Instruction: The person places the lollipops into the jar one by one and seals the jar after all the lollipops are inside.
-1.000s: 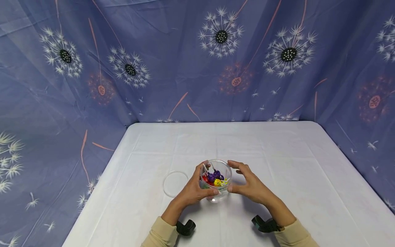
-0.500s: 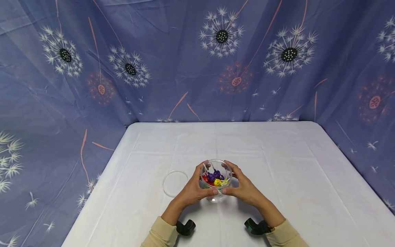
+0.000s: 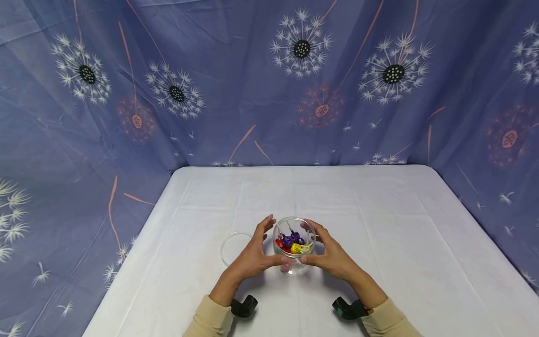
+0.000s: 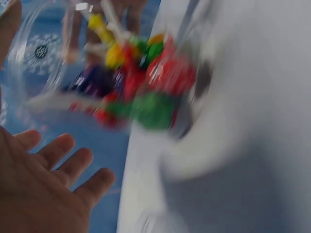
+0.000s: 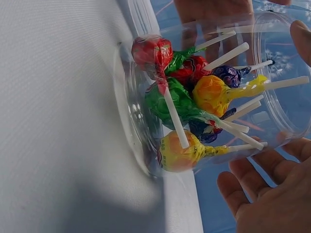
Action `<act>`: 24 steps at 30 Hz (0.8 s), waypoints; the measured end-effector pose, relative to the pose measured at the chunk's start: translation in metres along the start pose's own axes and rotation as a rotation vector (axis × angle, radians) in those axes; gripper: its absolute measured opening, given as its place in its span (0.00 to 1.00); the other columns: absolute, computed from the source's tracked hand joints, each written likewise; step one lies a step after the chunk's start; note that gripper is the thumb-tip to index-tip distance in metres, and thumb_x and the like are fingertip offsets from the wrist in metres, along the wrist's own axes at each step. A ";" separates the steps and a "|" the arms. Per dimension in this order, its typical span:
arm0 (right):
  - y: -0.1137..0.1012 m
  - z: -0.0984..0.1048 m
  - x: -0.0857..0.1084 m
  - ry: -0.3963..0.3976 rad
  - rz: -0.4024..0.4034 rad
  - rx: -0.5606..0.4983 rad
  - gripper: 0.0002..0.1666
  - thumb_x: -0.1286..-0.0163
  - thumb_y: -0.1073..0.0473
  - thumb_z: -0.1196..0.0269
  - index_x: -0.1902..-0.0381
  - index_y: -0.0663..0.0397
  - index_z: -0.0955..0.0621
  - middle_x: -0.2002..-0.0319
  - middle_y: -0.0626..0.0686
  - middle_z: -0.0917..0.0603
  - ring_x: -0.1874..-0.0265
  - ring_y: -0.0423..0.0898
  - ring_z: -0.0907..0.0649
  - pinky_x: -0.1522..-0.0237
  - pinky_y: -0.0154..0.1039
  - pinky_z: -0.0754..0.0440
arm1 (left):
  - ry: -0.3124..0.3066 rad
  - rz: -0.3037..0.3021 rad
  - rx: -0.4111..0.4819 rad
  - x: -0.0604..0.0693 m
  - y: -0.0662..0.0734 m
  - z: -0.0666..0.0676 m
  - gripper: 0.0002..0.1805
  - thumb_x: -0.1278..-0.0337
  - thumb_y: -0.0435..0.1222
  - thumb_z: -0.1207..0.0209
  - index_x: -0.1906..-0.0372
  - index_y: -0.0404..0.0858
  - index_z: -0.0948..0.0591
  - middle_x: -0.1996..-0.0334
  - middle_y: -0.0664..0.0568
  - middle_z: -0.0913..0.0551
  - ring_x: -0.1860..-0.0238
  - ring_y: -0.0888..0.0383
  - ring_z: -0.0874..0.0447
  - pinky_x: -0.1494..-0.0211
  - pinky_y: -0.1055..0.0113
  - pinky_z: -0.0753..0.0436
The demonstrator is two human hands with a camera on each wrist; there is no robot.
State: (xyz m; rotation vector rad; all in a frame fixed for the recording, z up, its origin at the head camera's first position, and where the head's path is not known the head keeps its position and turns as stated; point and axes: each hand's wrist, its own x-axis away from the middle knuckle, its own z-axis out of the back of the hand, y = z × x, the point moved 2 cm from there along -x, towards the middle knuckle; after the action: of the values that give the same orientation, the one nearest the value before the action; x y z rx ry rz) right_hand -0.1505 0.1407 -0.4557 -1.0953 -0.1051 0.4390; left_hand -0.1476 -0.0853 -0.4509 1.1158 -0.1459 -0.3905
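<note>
A clear jar stands upright on the table with several wrapped lollipops inside, in red, green, yellow and purple. Their white sticks show well in the right wrist view, where a yellow lollipop lies against the wall. My right hand holds the jar's right side near the rim, thumb in front and fingers behind. On the other side my left hand is spread beside the jar, its fingers off the wall; whether the thumb touches cannot be told. The left wrist view is blurred, with the left fingers extended.
A clear ring-shaped piece, perhaps a lid, lies on the white-covered table left of the jar, partly behind my left hand. A blue curtain with dandelion prints hangs around the table. Each wrist bears a black camera mount.
The right hand has moved in from the right and taken hold of the jar. Since then my left hand has let go and drawn slightly left. The jar has stayed in place.
</note>
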 end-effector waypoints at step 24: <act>-0.001 0.001 0.001 0.001 -0.024 0.007 0.50 0.47 0.48 0.28 0.30 0.37 0.41 0.33 0.55 0.34 0.39 0.64 0.30 0.43 0.64 0.32 | 0.072 0.126 -0.454 0.039 -0.056 0.076 0.60 0.71 0.54 0.25 0.29 0.41 0.43 0.31 0.42 0.39 0.29 0.44 0.44 0.32 0.45 0.38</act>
State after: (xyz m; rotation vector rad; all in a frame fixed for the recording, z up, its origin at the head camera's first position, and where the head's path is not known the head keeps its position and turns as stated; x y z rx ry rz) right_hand -0.1491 0.1417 -0.4541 -1.0861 -0.1157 0.4166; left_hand -0.1482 -0.1858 -0.4707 0.6674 -0.0580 -0.2530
